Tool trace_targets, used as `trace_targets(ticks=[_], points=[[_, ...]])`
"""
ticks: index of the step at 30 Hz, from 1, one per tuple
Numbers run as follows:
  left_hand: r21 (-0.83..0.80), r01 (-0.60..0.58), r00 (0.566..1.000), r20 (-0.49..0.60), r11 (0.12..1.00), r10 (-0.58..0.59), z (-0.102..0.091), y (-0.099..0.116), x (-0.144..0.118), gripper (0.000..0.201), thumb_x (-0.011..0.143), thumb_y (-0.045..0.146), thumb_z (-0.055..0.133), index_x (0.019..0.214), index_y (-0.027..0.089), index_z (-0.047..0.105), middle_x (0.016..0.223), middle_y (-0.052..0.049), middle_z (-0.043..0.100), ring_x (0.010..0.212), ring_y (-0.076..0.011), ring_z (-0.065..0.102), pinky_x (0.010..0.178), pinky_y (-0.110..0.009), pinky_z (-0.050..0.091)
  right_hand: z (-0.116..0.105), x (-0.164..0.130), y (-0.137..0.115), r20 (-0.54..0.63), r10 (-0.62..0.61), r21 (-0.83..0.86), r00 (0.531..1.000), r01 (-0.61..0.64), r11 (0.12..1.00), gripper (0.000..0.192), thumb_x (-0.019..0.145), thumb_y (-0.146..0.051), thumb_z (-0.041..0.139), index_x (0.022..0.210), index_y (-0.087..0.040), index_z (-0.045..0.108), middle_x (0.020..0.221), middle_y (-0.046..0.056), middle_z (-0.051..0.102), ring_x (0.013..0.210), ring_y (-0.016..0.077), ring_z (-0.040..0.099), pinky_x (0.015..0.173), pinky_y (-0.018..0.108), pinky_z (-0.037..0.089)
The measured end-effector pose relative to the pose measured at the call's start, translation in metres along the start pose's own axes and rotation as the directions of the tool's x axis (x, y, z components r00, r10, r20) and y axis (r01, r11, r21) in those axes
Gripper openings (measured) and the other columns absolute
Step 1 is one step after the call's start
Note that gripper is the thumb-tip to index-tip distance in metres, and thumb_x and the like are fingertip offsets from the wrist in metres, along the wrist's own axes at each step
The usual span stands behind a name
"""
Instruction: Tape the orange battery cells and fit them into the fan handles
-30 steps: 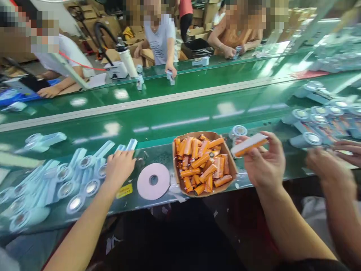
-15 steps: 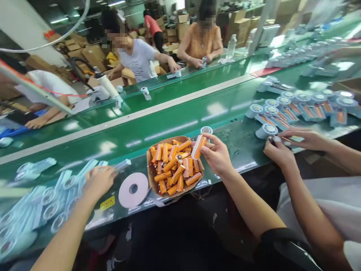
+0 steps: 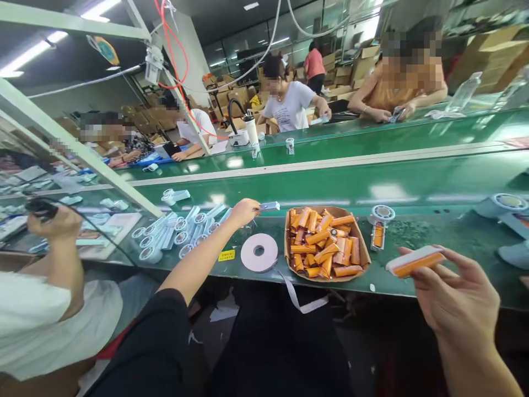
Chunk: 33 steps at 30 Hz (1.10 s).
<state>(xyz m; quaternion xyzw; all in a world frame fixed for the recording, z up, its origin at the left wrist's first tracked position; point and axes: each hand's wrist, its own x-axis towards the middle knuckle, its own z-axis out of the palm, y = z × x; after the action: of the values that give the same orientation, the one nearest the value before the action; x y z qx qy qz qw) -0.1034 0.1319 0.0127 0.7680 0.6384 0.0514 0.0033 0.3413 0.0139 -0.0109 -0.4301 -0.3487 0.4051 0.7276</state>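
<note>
My left hand (image 3: pixel 244 213) is closed on a pale blue plastic handle piece (image 3: pixel 270 207), held above the bench behind the tape roll. The handle's end sticks out to the right; my fingers hide the rest. In my right hand (image 3: pixel 458 286), fingers and thumb pinch an orange-wrapped battery (image 3: pixel 417 261) with a white strip along its top. Between my hands is a cardboard tray (image 3: pixel 365 251) heaped with orange batteries (image 3: pixel 318 242). Right of the tray lies a blue fan housing (image 3: pixel 382 213) with an orange battery in its handle.
A white tape roll (image 3: pixel 250 253) lies left of the tray, its loose end over the bench edge. Several blue fan housings (image 3: pixel 182 237) are piled further left, near a yellow label (image 3: pixel 227 255). A green conveyor (image 3: pixel 314 187) runs behind. Co-workers sit opposite and at left.
The view has swung left. My left hand has moved off the housing pile towards the tray with the handle piece. My right hand has moved right, away from the tray, turning the battery nearly level.
</note>
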Motion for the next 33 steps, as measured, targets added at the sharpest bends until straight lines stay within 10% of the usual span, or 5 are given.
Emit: trace_targets(ticks=[6, 12, 19, 33], points=[[-0.122, -0.038, 0.998, 0.045, 0.992, 0.044, 0.022, -0.007, 0.108, 0.03, 0.078, 0.012, 0.063, 0.095, 0.021, 0.085, 0.114, -0.008, 0.082, 0.117, -0.0257, 0.07, 0.101, -0.034, 0.054, 0.033, 0.033, -0.005, 0.068, -0.154, -0.137, 0.986, 0.163, 0.977, 0.045, 0.059, -0.041, 0.101, 0.099, -0.03, 0.082, 0.082, 0.003, 0.084, 0.073, 0.0368, 0.083, 0.07, 0.055, 0.071], [-0.278, -0.21, 0.933, 0.231, 0.938, 0.277, 0.034, -0.007, 0.175, 0.012, 0.073, 0.026, 0.076, 0.082, 0.026, 0.083, 0.124, 0.002, 0.081, 0.118, -0.0218, 0.071, 0.098, -0.024, 0.053, 0.133, 0.104, 0.013, 0.281, -0.045, -0.361, 0.959, 0.149, 0.92, 0.043, 0.063, -0.034, 0.095, 0.103, -0.025, 0.08, 0.082, 0.003, 0.085, 0.078, 0.0282, 0.083, 0.073, 0.041, 0.069], [-0.384, -0.195, 0.935, 0.206, 0.902, 0.29, 0.045, -0.011, 0.18, 0.034, 0.092, 0.04, 0.058, 0.114, 0.029, 0.081, 0.133, 0.002, 0.078, 0.118, -0.0195, 0.073, 0.096, -0.024, 0.052, 0.233, 0.156, 0.099, 0.651, 0.201, -0.642, 0.732, 0.39, 0.66, 0.03, 0.08, -0.027, 0.082, 0.108, -0.021, 0.081, 0.073, -0.003, 0.082, 0.066, 0.0153, 0.072, 0.07, 0.029, 0.057], [-0.347, -0.168, 0.95, 0.194, 0.923, 0.246, 0.048, 0.013, 0.187, 0.028, 0.088, 0.038, 0.063, 0.105, 0.028, 0.083, 0.105, -0.001, 0.084, 0.098, -0.0213, 0.075, 0.081, -0.025, 0.049, 0.247, 0.164, 0.129, 0.731, 0.374, -0.651, 0.57, 0.747, 0.133, 0.033, 0.092, -0.032, 0.078, 0.125, -0.029, 0.078, 0.086, 0.001, 0.082, 0.077, 0.0199, 0.072, 0.072, 0.027, 0.046]])
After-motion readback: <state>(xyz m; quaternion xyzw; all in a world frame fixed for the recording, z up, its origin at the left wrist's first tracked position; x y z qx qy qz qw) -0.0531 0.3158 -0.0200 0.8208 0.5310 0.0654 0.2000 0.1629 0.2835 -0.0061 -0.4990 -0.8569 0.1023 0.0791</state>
